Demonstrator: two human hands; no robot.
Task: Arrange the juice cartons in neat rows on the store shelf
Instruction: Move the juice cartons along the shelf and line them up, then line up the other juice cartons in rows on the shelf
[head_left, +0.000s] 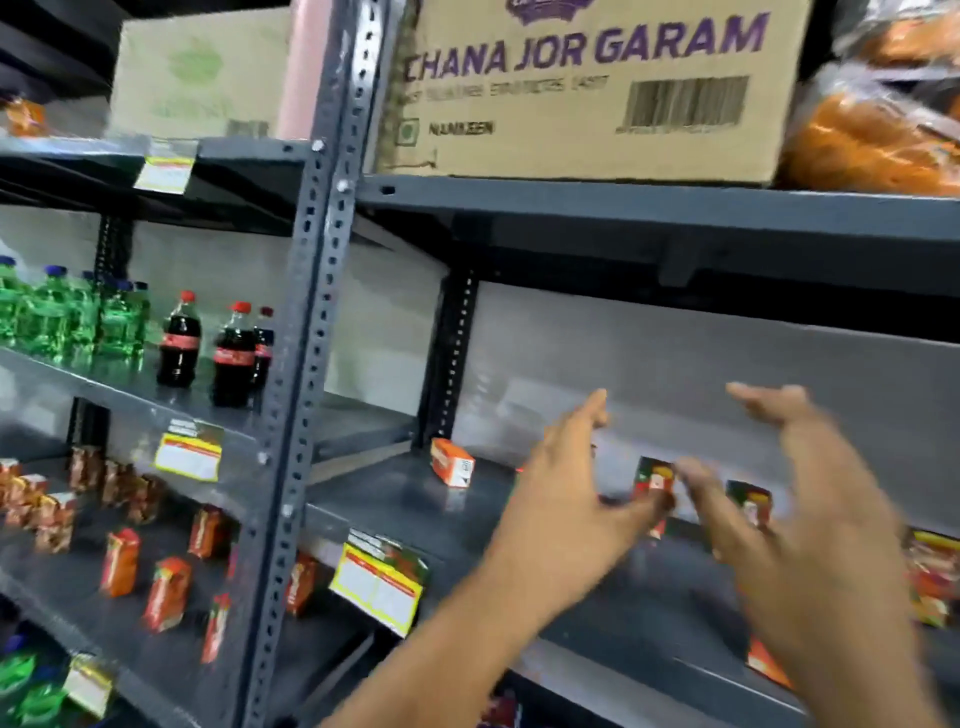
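Two upright juice cartons (655, 480) (750, 501) on the shelf (415, 499) just beyond both hands, left hand (566, 499) and right hand (795, 525) spread wide and empty, left-hand carton flanked by both, long axes vertical.

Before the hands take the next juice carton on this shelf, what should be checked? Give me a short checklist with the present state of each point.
1. Left hand empty: ok, fingers spread, holding nothing.
2. Right hand empty: ok, open, though blurred by motion.
3. Small dark green and red juice carton between the hands within reach: ok, it stands upright on the grey metal shelf.
4. Second dark green carton upright: cannot tell, the right hand partly hides it.
5. Orange and white carton in a row: not ok, it stands alone, turned at an angle, near the shelf's left end.
6. Free space for rows: ok, the shelf is mostly bare.
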